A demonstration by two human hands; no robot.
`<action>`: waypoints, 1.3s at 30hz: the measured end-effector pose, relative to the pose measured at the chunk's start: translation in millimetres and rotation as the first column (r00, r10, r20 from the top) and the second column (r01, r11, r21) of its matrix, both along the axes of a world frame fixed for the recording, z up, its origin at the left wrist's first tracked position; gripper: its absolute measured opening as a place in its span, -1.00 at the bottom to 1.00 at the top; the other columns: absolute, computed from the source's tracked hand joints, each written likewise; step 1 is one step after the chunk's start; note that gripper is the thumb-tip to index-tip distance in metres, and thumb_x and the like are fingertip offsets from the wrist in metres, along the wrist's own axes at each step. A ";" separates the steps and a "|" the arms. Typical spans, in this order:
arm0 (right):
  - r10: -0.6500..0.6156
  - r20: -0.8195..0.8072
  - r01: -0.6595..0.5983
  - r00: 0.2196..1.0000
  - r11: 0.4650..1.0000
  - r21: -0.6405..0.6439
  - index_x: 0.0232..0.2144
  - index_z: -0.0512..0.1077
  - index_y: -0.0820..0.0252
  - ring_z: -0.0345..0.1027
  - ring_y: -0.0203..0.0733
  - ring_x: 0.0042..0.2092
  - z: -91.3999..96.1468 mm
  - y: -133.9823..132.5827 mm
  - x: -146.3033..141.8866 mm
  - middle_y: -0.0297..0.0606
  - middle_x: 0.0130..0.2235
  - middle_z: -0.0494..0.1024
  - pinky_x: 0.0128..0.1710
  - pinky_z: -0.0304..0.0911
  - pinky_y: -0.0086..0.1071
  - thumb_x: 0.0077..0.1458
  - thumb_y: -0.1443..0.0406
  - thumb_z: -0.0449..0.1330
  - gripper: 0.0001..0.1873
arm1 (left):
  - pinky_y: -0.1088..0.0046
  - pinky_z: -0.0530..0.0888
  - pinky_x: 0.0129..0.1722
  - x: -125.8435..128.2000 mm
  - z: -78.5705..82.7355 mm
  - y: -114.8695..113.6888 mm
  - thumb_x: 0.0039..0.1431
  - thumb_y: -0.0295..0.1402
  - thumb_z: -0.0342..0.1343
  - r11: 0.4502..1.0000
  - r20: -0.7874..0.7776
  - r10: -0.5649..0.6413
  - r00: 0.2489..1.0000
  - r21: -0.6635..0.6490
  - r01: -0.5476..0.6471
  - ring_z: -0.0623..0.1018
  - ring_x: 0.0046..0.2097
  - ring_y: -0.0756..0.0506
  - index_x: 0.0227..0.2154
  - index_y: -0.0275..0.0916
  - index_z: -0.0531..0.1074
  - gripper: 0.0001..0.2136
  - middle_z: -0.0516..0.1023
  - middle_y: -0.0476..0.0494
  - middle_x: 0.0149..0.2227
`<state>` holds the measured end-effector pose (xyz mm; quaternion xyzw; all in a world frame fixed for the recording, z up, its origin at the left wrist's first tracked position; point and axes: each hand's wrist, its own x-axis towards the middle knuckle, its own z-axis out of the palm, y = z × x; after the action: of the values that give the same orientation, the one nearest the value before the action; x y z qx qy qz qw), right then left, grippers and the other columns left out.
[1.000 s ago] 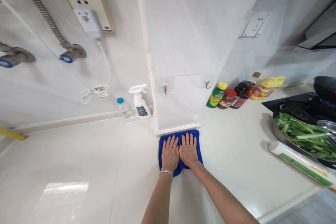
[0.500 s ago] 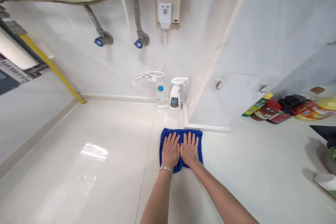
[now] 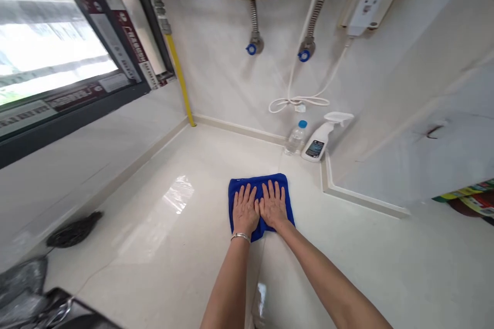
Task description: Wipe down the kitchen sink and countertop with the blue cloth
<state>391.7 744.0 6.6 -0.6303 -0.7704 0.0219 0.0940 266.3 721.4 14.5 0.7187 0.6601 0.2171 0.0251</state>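
A blue cloth (image 3: pixel 237 187) lies flat on the pale countertop (image 3: pixel 162 247). My left hand (image 3: pixel 244 210) and my right hand (image 3: pixel 272 205) rest side by side on top of it, palms down and fingers stretched out. A silver bracelet (image 3: pixel 240 237) circles my left wrist. Both forearms reach in from the bottom of the view.
A small water bottle (image 3: pixel 295 138) and a white spray bottle (image 3: pixel 321 137) stand against the back wall beside a wall corner. A dark scrubbing pad (image 3: pixel 73 229) lies at the left. A window (image 3: pixel 50 46) is upper left; condiment bottles (image 3: pixel 473 198) show at the right edge.
Both hands have slid the blue cloth leftward along the counter, away from the wall corner. The view has turned left, bringing in the window and losing the stove and greens.
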 end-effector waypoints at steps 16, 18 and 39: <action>0.328 0.023 -0.327 0.944 0.944 -0.027 0.42 0.02 0.22 -0.35 0.15 0.48 18.8 -19.2 -187.6 -0.11 0.47 -0.14 0.42 -0.40 0.10 0.34 0.18 -0.09 -0.34 | 0.01 0.12 0.43 -179.0 7.8 -56.2 0.35 -0.29 -0.07 0.947 0.047 0.319 0.946 0.026 -0.321 0.16 0.42 -0.23 0.28 -0.18 0.27 -0.53 0.20 -0.14 0.39; 0.373 0.005 -0.373 0.928 0.927 -0.041 0.42 0.02 0.21 -0.36 0.15 0.48 20.9 -26.6 -212.2 -0.12 0.47 -0.14 0.42 -0.41 0.10 0.34 0.18 -0.10 -0.35 | 0.00 0.13 0.42 -200.0 7.7 -68.9 0.34 -0.30 -0.06 0.928 0.028 0.370 0.928 0.040 -0.371 0.17 0.42 -0.25 0.28 -0.18 0.27 -0.53 0.21 -0.15 0.39; 0.768 -0.211 -0.784 0.605 0.621 0.010 0.40 0.07 0.14 -0.31 0.05 0.48 20.7 -149.2 -190.1 -0.21 0.46 -0.05 0.45 -0.37 0.06 0.35 0.18 -0.05 -0.38 | -0.15 0.12 0.38 -152.4 -13.3 -230.8 0.34 -0.27 -0.10 0.654 -0.042 0.755 0.654 0.111 -0.748 0.15 0.41 -0.38 0.30 -0.29 0.24 -0.49 0.18 -0.33 0.40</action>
<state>201.7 594.8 27.3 -0.2319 -0.9524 0.1543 0.1235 113.8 490.6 1.2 0.3901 0.8889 0.2050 -0.1250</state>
